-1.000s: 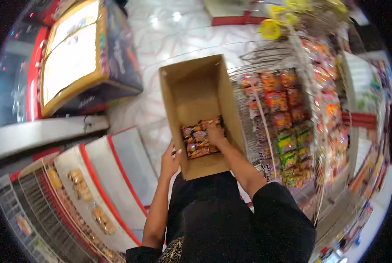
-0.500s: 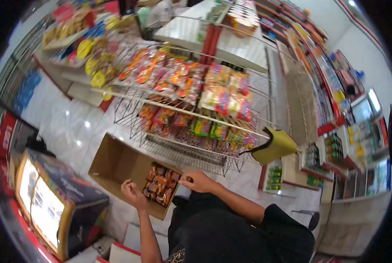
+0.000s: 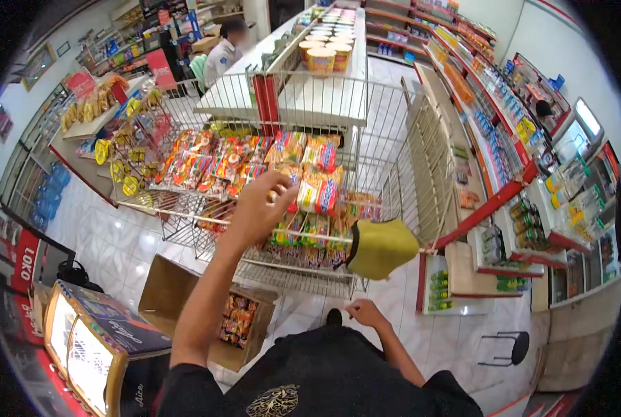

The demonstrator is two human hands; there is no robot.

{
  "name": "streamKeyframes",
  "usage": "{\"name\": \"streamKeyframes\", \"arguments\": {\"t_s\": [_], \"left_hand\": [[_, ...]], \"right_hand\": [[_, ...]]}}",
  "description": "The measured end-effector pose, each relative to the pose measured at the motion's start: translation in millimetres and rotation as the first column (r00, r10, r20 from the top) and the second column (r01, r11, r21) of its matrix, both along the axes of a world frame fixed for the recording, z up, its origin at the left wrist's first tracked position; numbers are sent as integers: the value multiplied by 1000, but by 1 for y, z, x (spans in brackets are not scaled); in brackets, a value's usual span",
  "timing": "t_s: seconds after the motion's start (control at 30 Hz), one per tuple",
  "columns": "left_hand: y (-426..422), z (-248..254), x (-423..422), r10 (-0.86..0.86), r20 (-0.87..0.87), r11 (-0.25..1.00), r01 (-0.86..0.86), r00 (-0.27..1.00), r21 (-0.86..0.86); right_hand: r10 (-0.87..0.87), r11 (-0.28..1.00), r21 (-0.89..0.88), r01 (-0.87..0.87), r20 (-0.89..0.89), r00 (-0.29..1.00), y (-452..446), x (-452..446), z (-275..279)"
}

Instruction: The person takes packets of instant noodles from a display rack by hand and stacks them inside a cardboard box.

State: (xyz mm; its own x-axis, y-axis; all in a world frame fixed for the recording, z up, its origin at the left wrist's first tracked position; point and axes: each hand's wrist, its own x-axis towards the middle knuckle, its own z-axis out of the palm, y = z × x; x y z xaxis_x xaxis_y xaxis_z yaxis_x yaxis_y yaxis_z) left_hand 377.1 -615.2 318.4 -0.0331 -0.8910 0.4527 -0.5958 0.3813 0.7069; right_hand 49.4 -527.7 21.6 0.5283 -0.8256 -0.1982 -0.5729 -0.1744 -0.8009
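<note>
My left hand (image 3: 262, 205) reaches over the front of a wire rack (image 3: 387, 191), its fingers curled but apart beside the packets. It is nearest a red, yellow and white snack packet (image 3: 319, 191); whether a fingertip touches it is unclear. Orange and red packets (image 3: 217, 163) lie left of the hand, and green packets (image 3: 315, 228) fill the tier below. My right hand (image 3: 368, 314) is low near my body, fingers loosely bent and apart, with nothing visible in it. Under my left forearm stands an open cardboard box (image 3: 161, 288) with small brown-orange packets (image 3: 239, 321) inside.
A yellow-green cloth item (image 3: 382, 249) hangs at the rack's front right corner. An ice-cream freezer (image 3: 126, 326) stands at left, a black stool (image 3: 517, 347) at right. Shelves with bottles (image 3: 522, 215) line the right side. Behind the rack, a person (image 3: 220, 61) sits beside a white shelf unit.
My left hand has moved from over the box up to the rack's packets. My right hand has moved from the box's edge to my right side. The view has tilted up.
</note>
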Motion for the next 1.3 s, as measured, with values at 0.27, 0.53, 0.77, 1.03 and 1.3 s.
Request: {"name": "streamKeyframes", "arguments": {"t_s": [0.27, 0.53, 0.77, 1.03, 1.3], "left_hand": [[-153, -100, -43, -304, 812, 942, 283, 499, 179], [-155, -138, -82, -192, 975, 970, 132, -111, 206], [-162, -148, -68, -193, 957, 942, 231, -219, 242], [-162, -107, -64, -455, 890, 847, 298, -24, 440], [-159, -62, -39, -507, 836, 807, 456, 209, 375]], "right_hand": [[74, 996, 76, -55, -281, 957, -25, -111, -79], [-178, 972, 118, 203, -192, 965, -56, -165, 18], [-257, 966, -24, 257, -134, 957, -66, -188, 68], [-384, 864, -404, 300, -145, 912, -73, -209, 161], [-685, 520, -573, 633, 163, 710, -76, -145, 305]]}}
